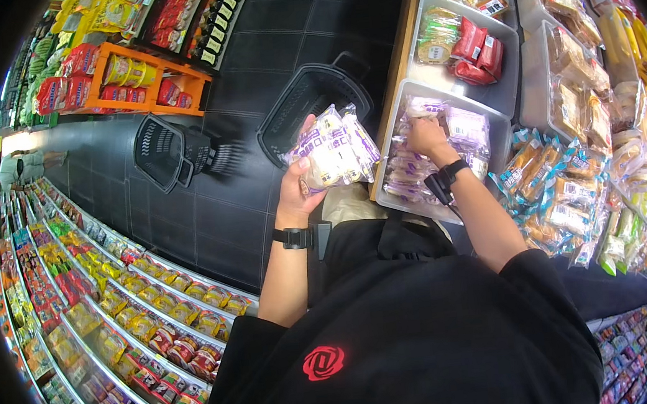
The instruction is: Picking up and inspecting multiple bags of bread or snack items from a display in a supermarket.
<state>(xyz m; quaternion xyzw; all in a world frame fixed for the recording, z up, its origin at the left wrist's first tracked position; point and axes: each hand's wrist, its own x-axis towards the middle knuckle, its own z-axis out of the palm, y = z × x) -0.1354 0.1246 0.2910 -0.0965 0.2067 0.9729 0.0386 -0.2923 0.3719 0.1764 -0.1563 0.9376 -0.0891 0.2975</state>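
Note:
My left hand (298, 188) grips several plastic-wrapped packs of pale bread (338, 153) with white and purple print. They are held in front of my body, above a dark floor and partly over a black shopping basket (305, 97). Inside a translucent plastic bin (447, 94), my right hand (428, 137) reaches down among similar purple-and-white packs (410, 172). Its fingers curl onto the packs at the bin's back left, and the fingertips are hidden, so whether they grip one cannot be told. More such packs (467, 126) lie right of that hand.
Neighbouring bins hold red packs (475, 50) and wrapped bread (572, 108). Blue-edged bread packs (571, 192) are piled at right. A second black basket (160, 153) stands on the floor near an orange rack (147, 105). Stocked shelves (154, 309) run along the left; a person (23, 167) is far left.

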